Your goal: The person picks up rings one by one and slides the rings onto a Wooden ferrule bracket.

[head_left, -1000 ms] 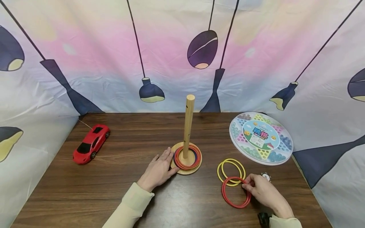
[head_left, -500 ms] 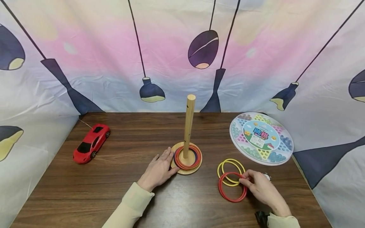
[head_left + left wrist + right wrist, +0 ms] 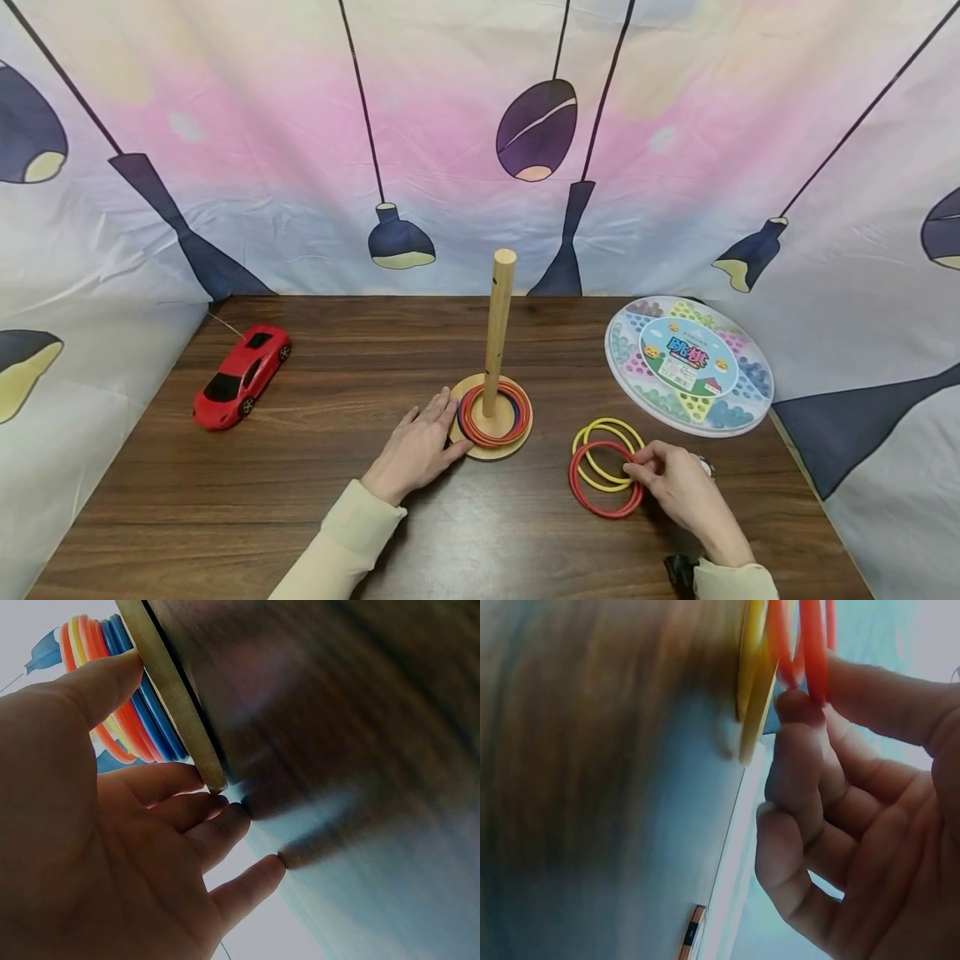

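In the head view my right hand (image 3: 678, 492) pinches two thin red rings (image 3: 608, 514) between thumb and fingertips. They are held over two overlapping yellow rings (image 3: 609, 422) on the table, and the right wrist view shows the red rings (image 3: 813, 645) raised off it. My left hand (image 3: 420, 454) lies with extended fingers against the round wooden base (image 3: 487, 456) of an upright peg (image 3: 499, 333). Around the peg is a stack of rings (image 3: 491, 443); the left wrist view shows orange, yellow, red and blue ones (image 3: 150, 712). There the thumb touches the base's edge.
A red toy car (image 3: 242, 377) stands on the left of the dark wood table (image 3: 360, 333). At the back right lies a round Chinese checkers box (image 3: 690, 408). A small chip (image 3: 707, 467) is partly hidden behind my right hand. A patterned curtain (image 3: 442, 142) closes off the back.
My right hand has moved slightly left and away from me, carrying the red rings further over the yellow ones. The left hand stays at the base.
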Motion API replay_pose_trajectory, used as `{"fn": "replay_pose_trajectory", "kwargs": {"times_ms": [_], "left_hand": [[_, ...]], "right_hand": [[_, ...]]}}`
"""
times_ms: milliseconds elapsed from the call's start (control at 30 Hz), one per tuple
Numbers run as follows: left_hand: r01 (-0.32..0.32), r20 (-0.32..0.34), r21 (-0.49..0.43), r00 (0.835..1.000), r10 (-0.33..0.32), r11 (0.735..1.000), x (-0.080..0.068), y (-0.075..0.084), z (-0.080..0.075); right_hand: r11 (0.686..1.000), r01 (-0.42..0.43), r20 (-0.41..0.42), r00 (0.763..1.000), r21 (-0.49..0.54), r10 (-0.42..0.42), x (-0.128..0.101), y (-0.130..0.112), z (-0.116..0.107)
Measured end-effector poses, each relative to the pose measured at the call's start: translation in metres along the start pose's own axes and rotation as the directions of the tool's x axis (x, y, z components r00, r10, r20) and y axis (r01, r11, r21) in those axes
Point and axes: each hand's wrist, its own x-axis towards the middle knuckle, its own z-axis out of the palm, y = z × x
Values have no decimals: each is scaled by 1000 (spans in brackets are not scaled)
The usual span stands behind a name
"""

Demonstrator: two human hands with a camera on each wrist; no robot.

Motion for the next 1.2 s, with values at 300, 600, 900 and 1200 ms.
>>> {"fn": "replay_pose_trajectory", "kwargs": {"times_ms": [300,600,900,1200], "left_hand": [[-10,-17,3,1000,10,1000,-1,1,0],[-3,-7,7,1000,3,1000,0,1,-1],[-3,-6,3,1000,3,1000,0,1,-1],[-8,-6,1,1000,8,1000,-1,1,0]], "right_hand": [[999,29,-50,998,24,-28,1,-2,-2],[985,84,-92,993,147,-71,4,-9,-8],[959,171,-248,962,224,-113,7,-26,-18],[860,245,-353,932,448,-82,16,-52,-32]]}}
